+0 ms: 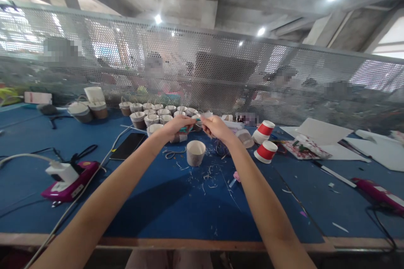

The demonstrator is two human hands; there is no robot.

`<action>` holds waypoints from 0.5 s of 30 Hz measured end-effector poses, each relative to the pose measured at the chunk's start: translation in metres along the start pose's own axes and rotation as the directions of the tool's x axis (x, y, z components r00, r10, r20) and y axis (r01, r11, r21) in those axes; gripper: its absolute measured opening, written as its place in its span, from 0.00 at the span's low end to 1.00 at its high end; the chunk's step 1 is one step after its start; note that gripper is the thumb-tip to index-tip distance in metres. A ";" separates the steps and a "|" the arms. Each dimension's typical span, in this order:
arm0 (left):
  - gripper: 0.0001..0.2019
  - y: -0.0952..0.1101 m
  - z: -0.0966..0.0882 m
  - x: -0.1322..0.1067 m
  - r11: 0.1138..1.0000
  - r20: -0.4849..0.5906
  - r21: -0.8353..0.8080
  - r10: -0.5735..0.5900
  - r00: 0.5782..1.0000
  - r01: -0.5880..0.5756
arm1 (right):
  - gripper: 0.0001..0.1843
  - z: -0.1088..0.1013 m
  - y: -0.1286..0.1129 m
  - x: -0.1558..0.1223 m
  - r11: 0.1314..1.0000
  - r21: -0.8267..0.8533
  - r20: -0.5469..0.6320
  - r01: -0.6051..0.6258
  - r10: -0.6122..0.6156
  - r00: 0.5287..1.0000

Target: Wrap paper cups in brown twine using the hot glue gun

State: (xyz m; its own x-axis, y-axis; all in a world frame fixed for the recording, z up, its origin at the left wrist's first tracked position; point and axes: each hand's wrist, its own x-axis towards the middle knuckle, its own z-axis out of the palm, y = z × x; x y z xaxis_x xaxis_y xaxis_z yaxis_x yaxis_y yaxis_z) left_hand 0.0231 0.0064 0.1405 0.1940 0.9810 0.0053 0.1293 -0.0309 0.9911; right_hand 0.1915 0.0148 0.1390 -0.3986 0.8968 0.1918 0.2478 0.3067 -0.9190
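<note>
Both my arms reach far out over the blue table [158, 201]. My left hand [177, 125] is closed round something small with a teal part, perhaps scissors; I cannot make it out. My right hand [215, 126] pinches a small pale strip or piece [206, 114] right beside the left fingers. The two hands nearly touch. Just below them a plain paper cup [195, 152] stands upright with its mouth open. Paper scraps [205, 175] lie scattered on the cloth in front of it, and a looped string [172, 153] lies at its left.
Several small cups with handles [158, 113] stand in rows behind my hands. Two red-and-white cups [265, 145] lie at the right, near white sheets [325, 132]. A magenta glue gun [67, 178] rests at the left, another [378, 191] at the right. A black phone [128, 146] lies nearby. A perforated metal screen [221, 71] closes the back.
</note>
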 end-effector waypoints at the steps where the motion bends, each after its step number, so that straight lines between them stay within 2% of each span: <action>1: 0.15 0.000 0.000 0.000 1.000 0.006 -0.022 0.001 1.000 -0.001 | 0.29 0.001 0.001 0.002 0.999 0.050 -0.036 -0.004 0.006 0.999; 4: 0.15 -0.001 -0.001 0.001 0.997 0.030 -0.076 0.006 1.000 -0.004 | 0.29 0.001 0.005 0.005 0.986 0.164 -0.054 -0.017 0.026 0.998; 9: 0.12 0.001 0.001 -0.001 0.991 0.078 -0.133 -0.006 0.997 0.016 | 0.29 0.002 0.007 0.006 0.944 0.330 0.072 -0.028 0.004 0.997; 15: 0.12 0.001 0.003 0.000 0.977 0.102 -0.207 -0.021 0.995 0.042 | 0.32 0.005 0.007 0.006 0.894 0.445 0.130 -0.053 -0.006 0.991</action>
State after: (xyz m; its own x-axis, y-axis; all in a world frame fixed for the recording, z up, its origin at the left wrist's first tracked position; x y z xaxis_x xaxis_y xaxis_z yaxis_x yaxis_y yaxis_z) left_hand 0.0259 0.0061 0.1415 0.2897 0.9567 -0.0296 -0.0667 0.0510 0.9965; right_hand 0.1865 0.0211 0.1323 -0.5120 0.8456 0.1512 -0.1502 0.0851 -0.9850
